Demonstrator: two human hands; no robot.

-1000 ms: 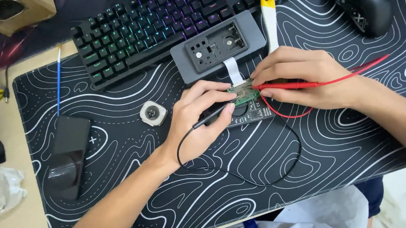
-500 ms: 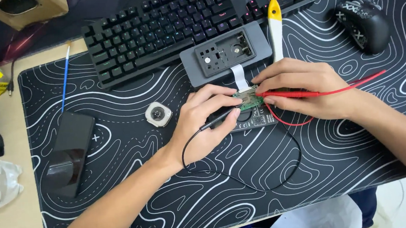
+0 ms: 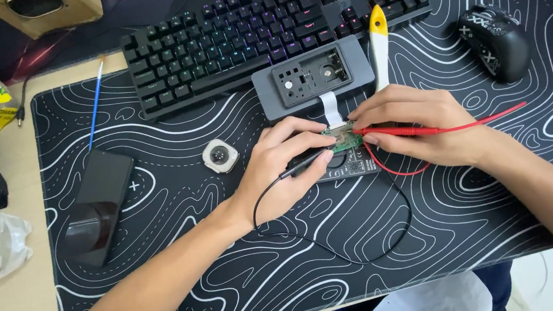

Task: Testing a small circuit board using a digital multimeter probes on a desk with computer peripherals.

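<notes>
Head view: left hand pinches black probe, right hand pinches red probe on board; keep tips steady, wrists resting on mat

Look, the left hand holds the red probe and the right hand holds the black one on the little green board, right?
Not quite: the colours are swapped. In the head view, the left hand holds the black probe and the right hand holds the red probe. Both tips do meet the little green circuit board, as you said.
</notes>
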